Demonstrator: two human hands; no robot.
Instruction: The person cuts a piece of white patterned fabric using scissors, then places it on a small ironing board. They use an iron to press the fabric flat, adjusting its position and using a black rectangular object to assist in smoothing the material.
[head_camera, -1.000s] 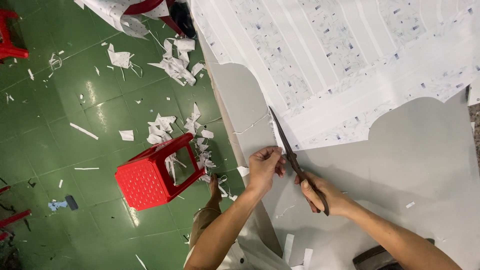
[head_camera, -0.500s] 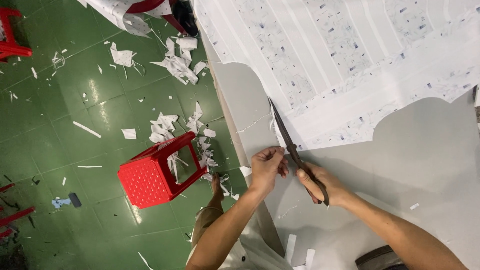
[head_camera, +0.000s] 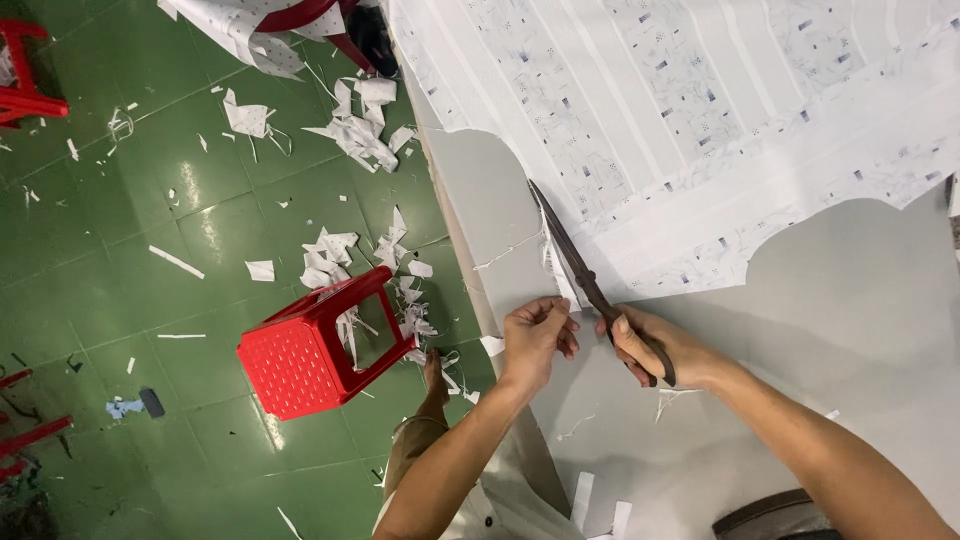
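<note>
R hand (head_camera: 655, 345) is wrapped tight around the handles of long dark scissors (head_camera: 580, 265), fingers thru the loops, blades pointing up and away along the left edge of the white printed fabric (head_camera: 690, 130). The blades look nearly together, lying right at the fabric's cut edge. L hand (head_camera: 535, 335) sits just beside it to the left, fingers pinched shut on a thin strip of the same fabric at the edge, close to the scissor pivot. Hands are near each other but not touching. Both forearms come in from the bottom of the frame, bare.

Fabric covers the upper part of the grey counter (head_camera: 860, 300), w/ faint rows of small blue-grey marks and long lengthwise bands; its lower border is cut in scallop curves, leaving bare grey counter below. A few white offcut strips (head_camera: 585, 500) lie on the counter near the bottom edge, plus a dark rounded object (head_camera: 770, 518) at the bottom, only partly in view.

Left of the counter, green tiled floor (head_camera: 120, 200). A red plastic stool (head_camera: 315, 345) stands just beside the counter edge, w/ the person's bare foot (head_camera: 435, 375) next to it. White fabric scraps (head_camera: 355, 130) lie scattered across the floor, thickest along the counter's side. More red stool parts (head_camera: 25, 70) show at the far left edge, and a red chair leg w/ draped white fabric at top.
</note>
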